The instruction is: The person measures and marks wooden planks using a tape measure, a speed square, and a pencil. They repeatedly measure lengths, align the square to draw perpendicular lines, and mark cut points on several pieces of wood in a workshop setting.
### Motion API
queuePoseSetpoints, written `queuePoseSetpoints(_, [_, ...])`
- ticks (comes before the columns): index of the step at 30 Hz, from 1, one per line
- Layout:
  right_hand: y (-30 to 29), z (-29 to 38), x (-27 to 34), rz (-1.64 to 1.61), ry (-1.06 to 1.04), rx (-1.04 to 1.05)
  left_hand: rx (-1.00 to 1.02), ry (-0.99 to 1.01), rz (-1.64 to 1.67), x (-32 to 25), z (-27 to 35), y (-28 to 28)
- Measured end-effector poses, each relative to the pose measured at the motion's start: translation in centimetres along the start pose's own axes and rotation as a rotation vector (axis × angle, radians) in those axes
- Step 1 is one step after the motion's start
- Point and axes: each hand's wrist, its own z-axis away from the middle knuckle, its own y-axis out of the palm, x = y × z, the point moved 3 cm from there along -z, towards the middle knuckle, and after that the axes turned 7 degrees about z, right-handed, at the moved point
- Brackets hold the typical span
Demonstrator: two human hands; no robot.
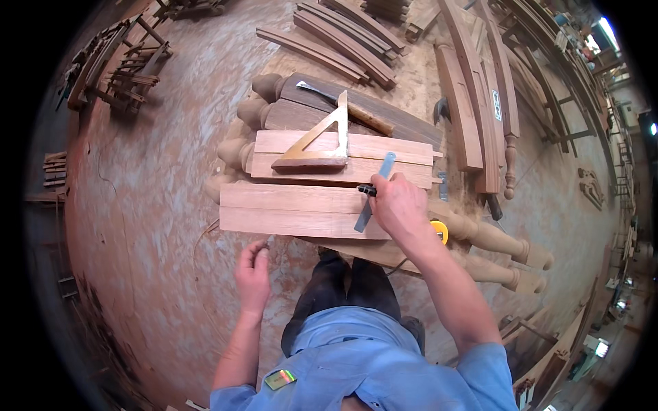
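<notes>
My right hand grips a steel rule lying slantwise over two pale wooden boards. A small black piece, perhaps a stop or a pen end, pokes out at its fingers. The nearer board has a line along its length. Behind it lies the farther board, with tenons at its right end. A wooden set square rests on that board's left half. Off the nearer board's front edge hangs my left hand, fingers curled to the thumb; whether they pinch something small is unclear.
A chisel lies on darker turned legs at the back. A yellow tape measure sits beside my right wrist. Turned posts stick out rightward. Long beams and a hammer lie at the right; curved strips lie beyond.
</notes>
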Motion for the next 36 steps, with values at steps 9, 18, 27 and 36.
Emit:
queuePoseSetpoints(9, [1.8, -1.4, -0.8, 0.037, 0.139, 0.028, -0.020, -0.492, 0.501, 3.2, -1.3, -2.2])
queuePoseSetpoints(18, [0.0, 0.2, -2.5, -0.519, 0.222, -0.126, 0.292, -0.590, 0.388, 0.3, 1.6, 2.7])
queuePoseSetpoints(27, [0.4, 9.8, 2.9, -0.629, -0.400, 0.374, 0.499, -0.200, 0.327, -9.3, 1.5, 8.0])
queuePoseSetpoints(36, [1.4, 10.3, -0.6, -0.780, -0.146, 0.826, 0.202, -0.455, 0.262, -5.2, 3.5, 5.1])
